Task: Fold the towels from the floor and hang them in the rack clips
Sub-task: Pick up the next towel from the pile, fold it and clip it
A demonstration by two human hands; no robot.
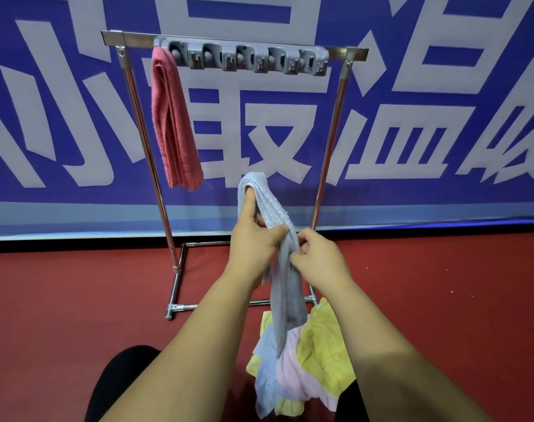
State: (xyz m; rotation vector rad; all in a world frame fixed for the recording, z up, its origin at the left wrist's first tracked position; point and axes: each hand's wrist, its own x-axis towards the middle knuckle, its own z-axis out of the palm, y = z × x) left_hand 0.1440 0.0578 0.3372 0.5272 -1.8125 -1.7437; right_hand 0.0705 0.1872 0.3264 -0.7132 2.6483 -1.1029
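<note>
My left hand (255,239) held the grey towel (285,287) up near the middle of my view. Its fingers (248,205) were tucked into the fold at the towel's top, and the thumb pressed the cloth from the side. My right hand (317,257), just at 3 o'clock of the left, pinched the same towel a little lower, clenched on the bunched layers. The towel was folded into a long narrow strip. Its tail hung toward 6 o'clock in front of the pile (314,354) of yellow, pink and pale blue towels, which lay loose on the red floor (76,284). I could not tell whether the tail touched them. The metal rack (146,123) stood beyond my hands, before a blue banner (412,117) with large white characters. A grey strip of clips (244,57) sat on the rack's top bar at 12 o'clock. At 10 o'clock a folded pink towel (171,117) hung from the leftmost clip, just beside the left post. My knee (119,385), in black, showed at 7 o'clock.
</note>
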